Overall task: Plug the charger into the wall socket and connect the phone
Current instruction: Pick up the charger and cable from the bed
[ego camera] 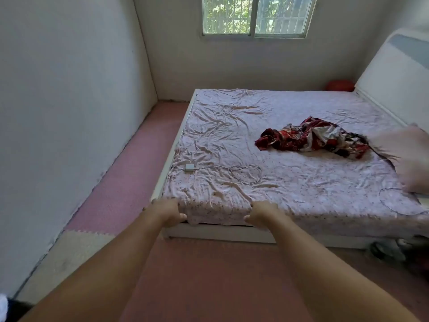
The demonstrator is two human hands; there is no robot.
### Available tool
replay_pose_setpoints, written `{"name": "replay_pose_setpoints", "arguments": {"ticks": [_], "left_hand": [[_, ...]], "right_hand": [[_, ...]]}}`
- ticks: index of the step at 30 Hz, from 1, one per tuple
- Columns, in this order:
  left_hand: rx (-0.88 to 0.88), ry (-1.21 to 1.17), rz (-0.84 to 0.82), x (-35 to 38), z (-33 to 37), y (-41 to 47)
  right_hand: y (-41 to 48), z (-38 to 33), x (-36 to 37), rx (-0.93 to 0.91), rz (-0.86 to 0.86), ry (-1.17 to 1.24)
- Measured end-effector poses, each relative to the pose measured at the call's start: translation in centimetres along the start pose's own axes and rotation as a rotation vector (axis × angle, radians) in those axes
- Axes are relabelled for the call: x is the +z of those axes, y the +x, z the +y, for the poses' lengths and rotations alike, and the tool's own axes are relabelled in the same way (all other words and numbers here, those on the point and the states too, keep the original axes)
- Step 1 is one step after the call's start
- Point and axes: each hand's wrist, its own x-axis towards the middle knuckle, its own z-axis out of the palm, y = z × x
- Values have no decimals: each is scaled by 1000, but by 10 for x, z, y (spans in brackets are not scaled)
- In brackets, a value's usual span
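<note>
Left hand [168, 213] is curled over the near edge of the bed, fingers hooked into the wrinkled pale lilac flower-print bedsheet [290, 182] right by the corner, and the right hand [261, 213] is doing pretty much the same thing a bit further along that edge, fingers bent down into the fabric, so both are closed on the sheet rather than spread out. Both bare forearms reach in from the bottom of the view. The small white square charger block [189, 167] is lying on the sheet just beyond the left hand, close to that side of the mattress, and its thin white cable [246, 173] trails off toward the right hand's side and ends in a loose coil, sitting a little past and between the two hands. No hand is touching either one. Further out past the right hand there's a crumpled red, white and black patterned cloth [313, 139] in the middle of the bed. Below both hands is the white bed frame [220, 233], and under the arms the pinkish foam floor mat [209, 275]. Can't make out a phone or a wall socket anywhere in this shot.
</note>
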Motion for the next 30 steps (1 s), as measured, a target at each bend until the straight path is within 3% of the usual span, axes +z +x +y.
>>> {"name": "replay_pose_setpoints", "arguments": {"ticks": [7, 16, 30], "left_hand": [[64, -5, -34, -28, 10, 36], [72, -1, -58, -71, -21, 111], [69, -18, -119, -103, -19, 204]], "right_hand": [[26, -9, -18, -11, -30, 0], [95, -51, -44, 141, -54, 52], [180, -68, -70, 214, -115, 43]]}}
